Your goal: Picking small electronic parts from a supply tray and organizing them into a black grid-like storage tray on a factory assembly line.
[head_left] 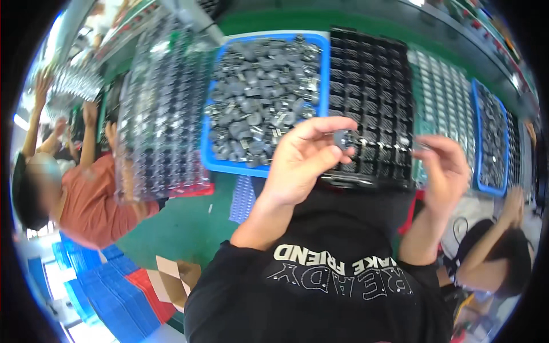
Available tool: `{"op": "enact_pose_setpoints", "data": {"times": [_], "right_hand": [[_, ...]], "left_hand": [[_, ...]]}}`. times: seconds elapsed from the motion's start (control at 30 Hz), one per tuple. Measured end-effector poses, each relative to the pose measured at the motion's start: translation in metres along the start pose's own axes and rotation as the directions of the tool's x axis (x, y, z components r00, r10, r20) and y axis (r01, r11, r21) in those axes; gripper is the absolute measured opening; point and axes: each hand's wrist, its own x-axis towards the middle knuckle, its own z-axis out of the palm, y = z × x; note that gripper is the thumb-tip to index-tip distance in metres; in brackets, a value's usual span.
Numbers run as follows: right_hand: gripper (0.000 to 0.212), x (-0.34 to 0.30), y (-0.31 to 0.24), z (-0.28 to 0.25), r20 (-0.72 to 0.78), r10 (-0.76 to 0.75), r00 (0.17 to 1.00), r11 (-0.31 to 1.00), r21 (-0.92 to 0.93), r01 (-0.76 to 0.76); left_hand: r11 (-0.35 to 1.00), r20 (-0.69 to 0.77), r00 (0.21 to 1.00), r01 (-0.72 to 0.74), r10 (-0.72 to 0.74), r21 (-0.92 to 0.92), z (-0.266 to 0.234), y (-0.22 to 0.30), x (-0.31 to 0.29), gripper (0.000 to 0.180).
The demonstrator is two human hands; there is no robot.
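Note:
My left hand (303,157) pinches a small round dark-grey part with metal pins (343,139) between thumb and fingers. It hovers over the near left side of a black tray (372,74) with rows of moulded pockets. To the right, beside the tray's near right edge, my right hand (446,168) has thumb and forefinger brought together. Whatever is between those fingertips is too small and blurred to name. A blue bin (207,140) heaped with similar grey pinned parts (257,91) stands just left of the black tray.
Clear plastic trays (166,114) are stacked left of the bin. A clear tray (443,97) and another blue bin (477,143) stand on the right. Co-workers sit at left (97,200) and right (486,257). An open cardboard box (174,277) is at lower left.

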Motion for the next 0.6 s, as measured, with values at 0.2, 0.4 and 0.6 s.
{"op": "enact_pose_setpoints", "data": {"times": [0.2,0.4,0.6], "right_hand": [[0.028,-0.017,-0.020,0.049,0.112,0.039,0.993,0.999,0.030,-0.042],[0.034,-0.019,-0.018,0.048,0.193,-0.344,0.919,0.912,-0.164,0.376],[0.033,-0.004,-0.023,0.047,0.353,-0.497,0.793,0.762,-0.259,0.593]], "left_hand": [[0.995,0.015,0.997,-0.073,0.072,0.065,0.015,-0.013,-0.002,0.039],[0.993,0.005,0.998,-0.069,0.068,0.095,0.023,-0.008,-0.010,0.040],[0.966,0.006,0.991,0.128,-0.132,0.226,0.035,0.012,-0.012,0.052]]}}
